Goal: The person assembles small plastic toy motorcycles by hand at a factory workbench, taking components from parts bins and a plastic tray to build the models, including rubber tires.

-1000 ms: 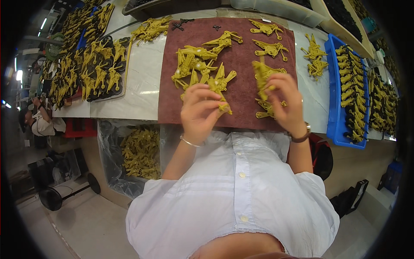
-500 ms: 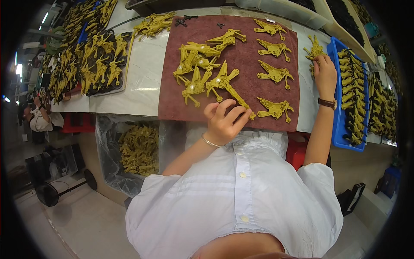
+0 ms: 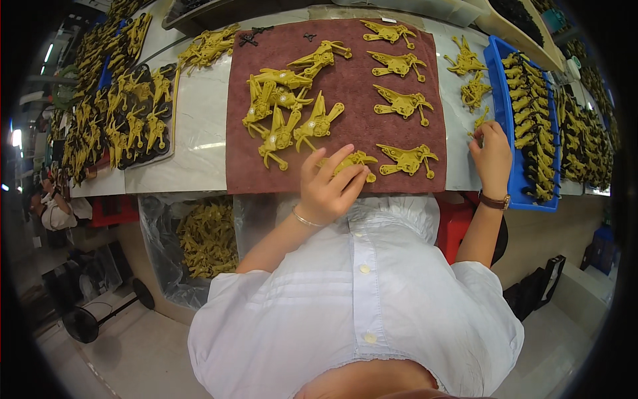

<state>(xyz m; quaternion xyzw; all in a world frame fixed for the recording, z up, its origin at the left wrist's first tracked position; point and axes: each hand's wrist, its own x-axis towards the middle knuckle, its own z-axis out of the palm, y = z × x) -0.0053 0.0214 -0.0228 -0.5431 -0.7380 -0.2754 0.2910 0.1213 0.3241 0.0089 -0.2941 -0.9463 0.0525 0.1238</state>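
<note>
My left hand (image 3: 325,189) is at the front edge of the maroon cloth (image 3: 312,183), its fingers curled over a yellow plastic part (image 3: 357,159) and partly hiding it. To the right, beside the blue tray, the fingertips of my right hand (image 3: 493,159) pinch a small yellow plastic piece (image 3: 481,120). Beyond that hand, small yellow pieces lie in two clusters (image 3: 474,90) on the pale tabletop. Several beaked yellow parts (image 3: 403,102) form a column down the cloth's right side. A loose group of similar yellow parts (image 3: 276,136) covers its left half.
The blue tray (image 3: 508,120) holds a row of yellow-and-black assemblies. More assemblies (image 3: 136,123) fill a tray at the left. Small black pieces (image 3: 249,37) lie on the cloth's far edge. Below the table, a plastic-lined container (image 3: 154,233) holds many yellow parts.
My right hand has drawn nearer to me, away from the yellow clusters. Under my left hand, the yellow part has swung from a steep slant to lying more crosswise. The whole view has shifted slightly.
</note>
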